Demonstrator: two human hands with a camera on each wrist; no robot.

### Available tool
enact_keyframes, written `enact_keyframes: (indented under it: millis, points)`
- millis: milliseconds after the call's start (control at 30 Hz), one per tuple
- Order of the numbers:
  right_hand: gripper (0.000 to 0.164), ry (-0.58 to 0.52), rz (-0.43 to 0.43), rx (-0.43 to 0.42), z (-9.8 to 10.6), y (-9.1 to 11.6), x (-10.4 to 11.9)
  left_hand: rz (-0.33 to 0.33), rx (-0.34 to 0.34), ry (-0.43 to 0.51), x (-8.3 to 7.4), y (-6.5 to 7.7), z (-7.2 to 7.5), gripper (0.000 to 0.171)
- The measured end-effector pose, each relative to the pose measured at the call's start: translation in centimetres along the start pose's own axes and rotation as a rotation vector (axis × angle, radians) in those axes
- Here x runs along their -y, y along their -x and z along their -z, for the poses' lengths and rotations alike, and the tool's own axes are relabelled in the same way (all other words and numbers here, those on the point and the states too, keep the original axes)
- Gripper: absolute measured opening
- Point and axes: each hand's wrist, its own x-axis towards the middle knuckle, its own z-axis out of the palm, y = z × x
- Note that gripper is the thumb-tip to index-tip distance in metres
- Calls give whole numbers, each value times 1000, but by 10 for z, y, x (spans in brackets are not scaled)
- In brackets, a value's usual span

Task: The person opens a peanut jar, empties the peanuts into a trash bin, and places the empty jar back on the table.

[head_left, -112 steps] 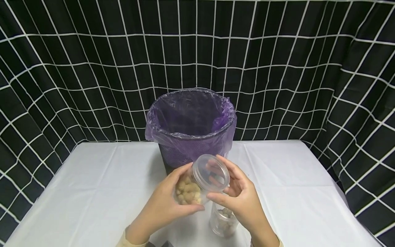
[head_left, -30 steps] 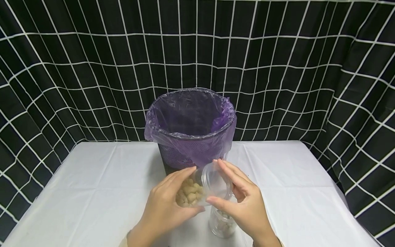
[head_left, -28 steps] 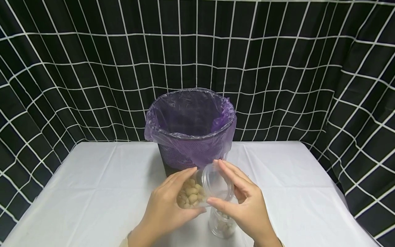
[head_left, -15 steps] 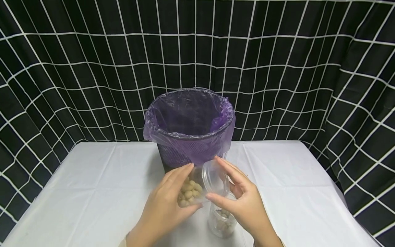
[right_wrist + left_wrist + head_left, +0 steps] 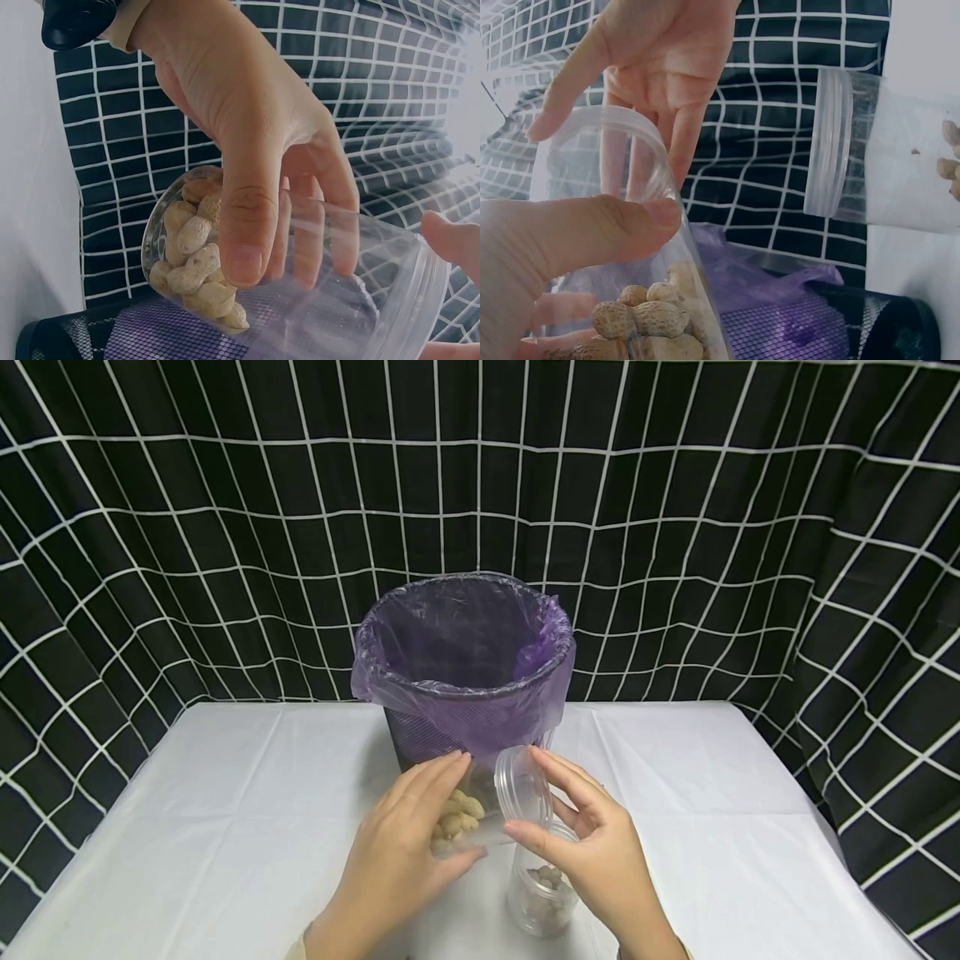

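The held jar (image 5: pixel 489 806) is tilting just in front of the bin (image 5: pixel 408 735), raised off the worktop (image 5: pixel 262 793). Its ringed end, facing more toward the viewer a few seconds ago, is now turning sideways to the bin and showing nearly edge-on. The peanuts (image 5: pixel 459 817) are all lying inside, clustering toward the base, so nothing appears to be spilling; the handling seems to be centring on the ringed end.

The left hand (image 5: pixel 401 843) is gripping the jar's body, its fingers and thumb curling round the wall. The right hand (image 5: pixel 592 843) is pinching the ringed end between thumb and fingers. Whether a lid is covering that end, I cannot tell.

A second jar (image 5: pixel 542 902) is standing upright in front of the bin, toward its right side, holding small, roundish brown pieces. Both jars are looking like clear, smooth plastic, rounded and ridged around the neck. The peanuts are showing pale, pitted shells, many pinching in at the waist. A thin, crinkling purple liner (image 5: pixel 495 718) is draping over the bin's round rim and dark mesh wall, while a black curtain (image 5: pixel 495 481) with white grid lines is hanging in soft folds behind the bin.
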Motion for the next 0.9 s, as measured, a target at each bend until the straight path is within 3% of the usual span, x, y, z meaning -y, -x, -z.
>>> enact_keyframes:
  millis: [367,733,900]
  points:
    - [63,15,16,12,1,0,0,-6,-7,10,-1,-2,4,98]
    - [65,26,125,59,4,0,-4,20,46,81,1,-3,9,96]
    - [68,37,88,70,4,-1,-4,12,53,51,2,-1,7,97]
